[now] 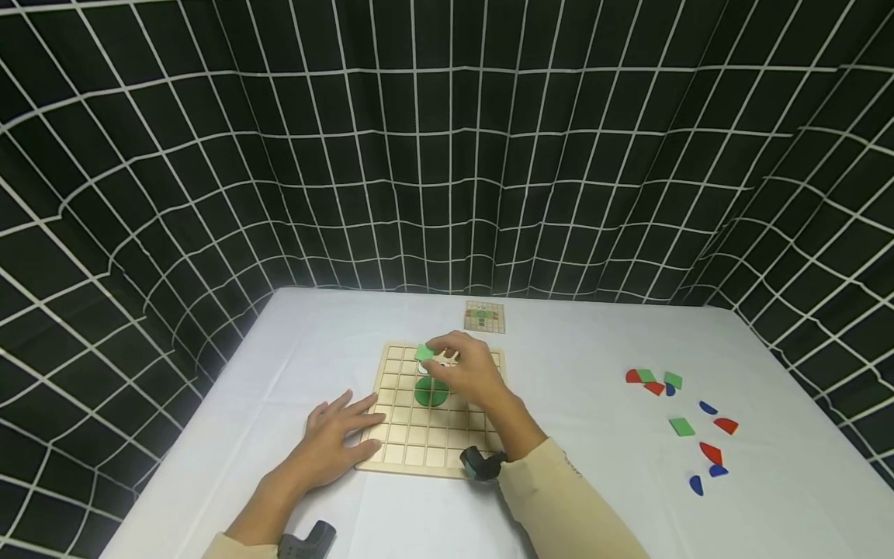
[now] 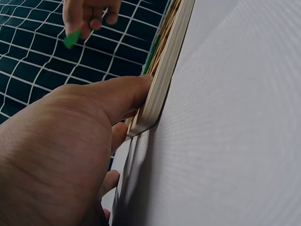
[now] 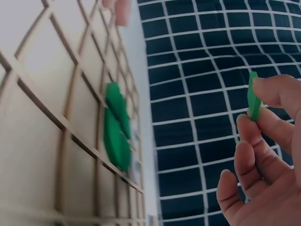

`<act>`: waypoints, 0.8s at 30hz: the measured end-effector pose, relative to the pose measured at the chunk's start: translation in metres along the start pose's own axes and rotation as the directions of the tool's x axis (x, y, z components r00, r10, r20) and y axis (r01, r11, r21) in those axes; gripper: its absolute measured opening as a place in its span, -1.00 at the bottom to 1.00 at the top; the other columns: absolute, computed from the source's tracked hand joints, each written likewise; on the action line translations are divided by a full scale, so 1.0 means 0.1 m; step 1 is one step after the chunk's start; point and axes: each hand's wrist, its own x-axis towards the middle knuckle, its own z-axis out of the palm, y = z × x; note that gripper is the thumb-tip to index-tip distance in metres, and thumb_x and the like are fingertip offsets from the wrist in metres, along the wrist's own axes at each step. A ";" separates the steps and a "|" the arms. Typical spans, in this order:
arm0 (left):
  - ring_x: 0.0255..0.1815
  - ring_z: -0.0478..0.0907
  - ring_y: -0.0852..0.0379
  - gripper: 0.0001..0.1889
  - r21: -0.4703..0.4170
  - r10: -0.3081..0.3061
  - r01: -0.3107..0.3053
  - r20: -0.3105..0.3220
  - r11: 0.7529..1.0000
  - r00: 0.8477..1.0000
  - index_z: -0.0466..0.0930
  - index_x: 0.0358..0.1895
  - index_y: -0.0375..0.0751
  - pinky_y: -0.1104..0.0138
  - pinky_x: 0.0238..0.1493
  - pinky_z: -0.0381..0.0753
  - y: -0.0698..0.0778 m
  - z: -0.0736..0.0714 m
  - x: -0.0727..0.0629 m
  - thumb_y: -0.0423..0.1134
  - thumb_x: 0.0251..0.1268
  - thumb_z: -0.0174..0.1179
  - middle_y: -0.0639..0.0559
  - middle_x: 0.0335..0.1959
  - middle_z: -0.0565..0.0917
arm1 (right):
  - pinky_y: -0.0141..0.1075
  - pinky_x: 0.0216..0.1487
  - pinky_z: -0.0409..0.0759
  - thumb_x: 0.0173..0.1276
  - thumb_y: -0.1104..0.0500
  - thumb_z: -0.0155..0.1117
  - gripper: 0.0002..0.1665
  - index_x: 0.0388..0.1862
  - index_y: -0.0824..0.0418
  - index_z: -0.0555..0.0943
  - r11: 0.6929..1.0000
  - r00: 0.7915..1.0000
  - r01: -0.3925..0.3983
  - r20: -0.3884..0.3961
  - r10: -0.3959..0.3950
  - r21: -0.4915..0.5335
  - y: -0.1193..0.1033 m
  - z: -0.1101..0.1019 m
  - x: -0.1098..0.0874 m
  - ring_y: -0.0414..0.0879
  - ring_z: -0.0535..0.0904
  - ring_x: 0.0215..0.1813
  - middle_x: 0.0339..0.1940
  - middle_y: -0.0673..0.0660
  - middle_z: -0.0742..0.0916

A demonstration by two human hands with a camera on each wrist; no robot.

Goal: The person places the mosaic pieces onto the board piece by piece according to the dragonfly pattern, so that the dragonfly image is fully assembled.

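Note:
My right hand [image 1: 475, 373] pinches a flat light green square tile [image 1: 424, 352] between thumb and index finger, above the upper part of a wooden grid board [image 1: 398, 456]. In the right wrist view the tile [image 3: 254, 96] is seen edge-on, apart from the board, with the other fingers loosely bent. Dark green pieces [image 1: 431, 391] lie on the grid in a round shape. Small white pieces behind them are partly covered by the right hand. My left hand [image 1: 335, 442] lies with spread fingers at the board's left edge; its thumb [image 2: 127, 92] touches the rim.
A small pattern card [image 1: 484, 317] lies behind the board. Scattered on the white table [image 1: 573, 466] at the right are several flat pieces: green squares [image 1: 681, 427], red wedges [image 1: 726, 425] and blue half-rounds [image 1: 696, 485]. A black gridded curtain [image 1: 433, 171] surrounds the table.

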 end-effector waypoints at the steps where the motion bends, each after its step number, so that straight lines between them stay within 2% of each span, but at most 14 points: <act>1: 0.49 -0.02 -0.18 -0.58 0.000 0.000 0.000 0.000 1.000 1.000 0.63 0.14 0.06 -0.20 0.36 -0.31 0.00 0.00 0.00 0.00 0.19 0.32 0.11 0.41 0.33 | -0.23 -0.20 0.58 0.19 0.16 0.43 -0.73 -0.11 0.15 0.71 1.000 1.000 -0.015 0.014 0.015 -0.013 0.01 0.03 0.01 -0.08 0.57 -0.15 -0.24 -0.04 0.70; 4: 0.49 -0.02 -0.17 -0.57 -0.001 0.004 -0.004 0.004 1.000 1.000 0.63 0.14 0.06 -0.20 0.36 -0.30 -0.01 0.01 0.01 0.02 0.20 0.31 0.11 0.41 0.33 | -0.22 -0.19 0.58 0.23 0.12 0.41 -0.71 -0.07 0.15 0.70 0.996 0.994 -0.078 0.067 0.081 -0.045 0.01 0.09 0.03 -0.07 0.56 -0.12 -0.21 -0.03 0.69; 8: 0.49 -0.02 -0.17 -0.57 0.002 0.007 -0.007 0.006 1.000 1.000 0.63 0.14 0.06 -0.20 0.36 -0.30 -0.01 0.01 0.01 0.04 0.21 0.30 0.12 0.41 0.33 | -0.21 -0.15 0.59 0.26 0.08 0.38 -0.67 -0.02 0.15 0.68 0.989 0.983 -0.125 0.127 0.134 -0.081 0.02 0.17 0.06 -0.05 0.57 -0.06 -0.17 -0.01 0.69; 13: 0.49 -0.01 -0.17 -0.57 -0.001 0.007 -0.007 -0.001 1.000 1.000 0.63 0.14 0.06 -0.21 0.35 -0.30 -0.01 0.00 0.01 0.04 0.20 0.30 0.11 0.40 0.34 | -0.20 -0.10 0.59 0.27 0.07 0.36 -0.65 -0.01 0.19 0.67 0.987 0.973 -0.123 0.183 0.140 -0.100 0.08 0.28 0.12 -0.01 0.58 -0.04 -0.13 0.03 0.70; 19: 0.49 -0.02 -0.17 -0.56 -0.001 0.008 -0.008 0.008 1.000 1.000 0.62 0.15 0.06 -0.21 0.35 -0.31 -0.01 0.02 0.01 0.06 0.21 0.29 0.12 0.41 0.33 | -0.26 -0.08 0.59 0.27 0.09 0.35 -0.67 -0.02 0.21 0.67 0.980 0.957 -0.116 0.245 0.153 -0.161 0.16 0.36 0.16 -0.08 0.60 -0.09 -0.12 0.04 0.69; 24: 0.49 -0.01 -0.17 -0.56 -0.001 0.009 -0.009 -0.002 1.000 1.000 0.63 0.14 0.07 -0.20 0.36 -0.30 -0.01 0.02 0.01 0.06 0.20 0.30 0.12 0.41 0.33 | -0.25 -0.07 0.58 0.26 0.08 0.39 -0.63 -0.01 0.24 0.67 0.974 0.944 -0.122 0.282 0.173 -0.189 0.18 0.38 0.18 -0.11 0.58 -0.12 -0.18 0.00 0.67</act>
